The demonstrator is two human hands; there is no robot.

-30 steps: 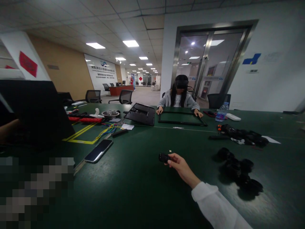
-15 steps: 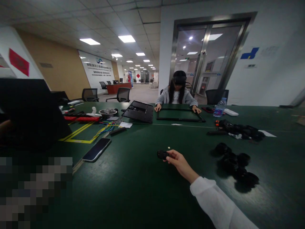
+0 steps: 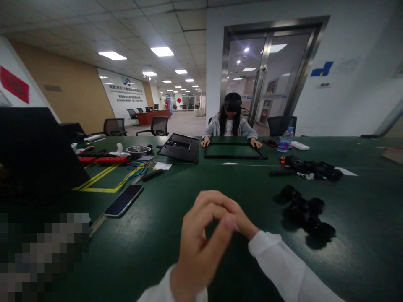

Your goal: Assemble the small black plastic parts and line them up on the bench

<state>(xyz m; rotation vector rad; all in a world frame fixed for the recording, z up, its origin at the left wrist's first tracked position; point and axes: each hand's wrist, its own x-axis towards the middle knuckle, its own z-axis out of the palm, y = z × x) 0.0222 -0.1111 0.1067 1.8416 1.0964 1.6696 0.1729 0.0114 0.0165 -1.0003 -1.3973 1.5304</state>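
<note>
Head view. Small black cylinder: out of sight, last seen half a second ago right of the phone (image 3: 124, 202), pinched by right hand (image 3: 242, 218). Left hand (image 3: 197, 247) now overlaps that spot, fingers curved; either grip, can't tell. Beyond phone, metal bowl (image 3: 137, 154), contents unclear.

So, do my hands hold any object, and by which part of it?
It cannot be told: the left hand covers much of the right hand, and no held object shows.
</note>
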